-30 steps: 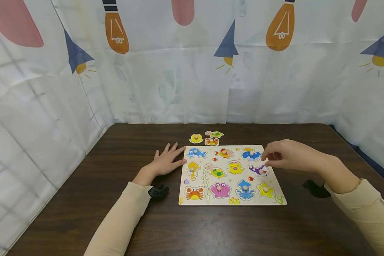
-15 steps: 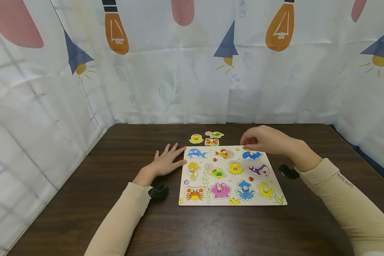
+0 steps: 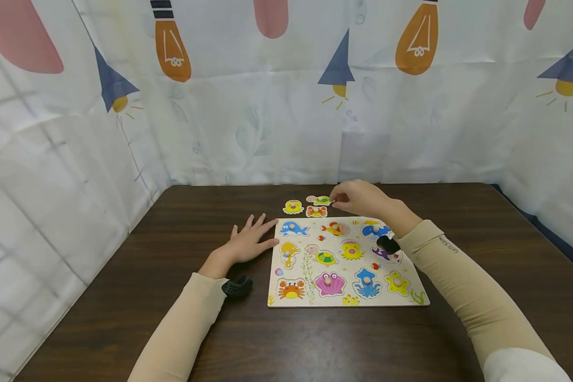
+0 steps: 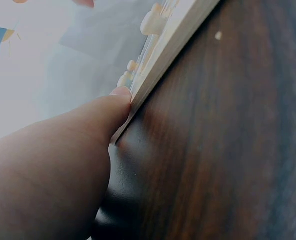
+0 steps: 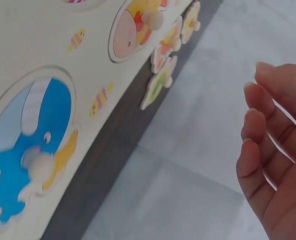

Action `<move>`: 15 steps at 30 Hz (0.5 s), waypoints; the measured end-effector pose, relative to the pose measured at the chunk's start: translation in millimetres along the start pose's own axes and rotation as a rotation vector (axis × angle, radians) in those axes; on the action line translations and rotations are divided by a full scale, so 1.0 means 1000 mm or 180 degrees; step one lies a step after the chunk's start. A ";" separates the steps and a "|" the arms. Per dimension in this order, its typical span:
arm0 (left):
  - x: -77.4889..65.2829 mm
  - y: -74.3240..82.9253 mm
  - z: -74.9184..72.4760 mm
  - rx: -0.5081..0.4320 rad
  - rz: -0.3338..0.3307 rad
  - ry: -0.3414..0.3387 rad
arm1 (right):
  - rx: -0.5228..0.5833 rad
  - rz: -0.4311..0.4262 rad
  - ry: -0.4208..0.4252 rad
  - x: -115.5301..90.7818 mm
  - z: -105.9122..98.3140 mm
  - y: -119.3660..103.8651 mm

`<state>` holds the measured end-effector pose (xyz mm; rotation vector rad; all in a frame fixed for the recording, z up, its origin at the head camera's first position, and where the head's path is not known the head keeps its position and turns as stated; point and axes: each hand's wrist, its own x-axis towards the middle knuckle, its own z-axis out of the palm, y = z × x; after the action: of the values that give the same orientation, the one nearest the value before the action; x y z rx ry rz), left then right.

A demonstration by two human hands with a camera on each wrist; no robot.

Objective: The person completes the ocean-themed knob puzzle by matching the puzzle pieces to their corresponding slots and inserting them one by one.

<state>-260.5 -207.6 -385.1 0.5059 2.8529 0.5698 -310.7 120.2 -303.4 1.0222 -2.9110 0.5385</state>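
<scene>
While the left hand (image 3: 246, 244) lies splayed, the turtle piece (image 3: 320, 200) sits near the right hand's (image 3: 361, 199) curved, empty fingers (image 5: 261, 99).

We find the head view set above the near side of the tabletop (image 3: 267, 345), facing forward and down, far enough back to take in puzzle board (image 3: 350, 267) and curtain (image 3: 286, 132); the left wrist view sits low and close, tilted, looking past the left grip (image 4: 63, 155) along the board's edge; the right wrist view, also close, looks leftward over the board's far edge; it shares three loose pieces (image 5: 159, 85) with the head view; all three show the board.
</scene>
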 end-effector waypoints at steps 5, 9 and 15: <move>0.000 0.001 0.000 -0.0002 0.0007 0.0001 | 0.0033 0.0069 -0.0109 0.018 0.013 0.001; 0.000 0.002 0.000 -0.0002 0.0001 0.0012 | 0.0163 0.0135 -0.0258 0.031 0.023 0.001; -0.001 0.001 0.000 -0.0015 -0.0011 -0.0009 | 0.0286 0.0226 -0.0456 0.046 0.037 0.000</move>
<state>-259.1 -206.6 -384.9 0.5005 2.8485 0.5747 -342.9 80.3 -332.1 1.0104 -3.0847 0.6295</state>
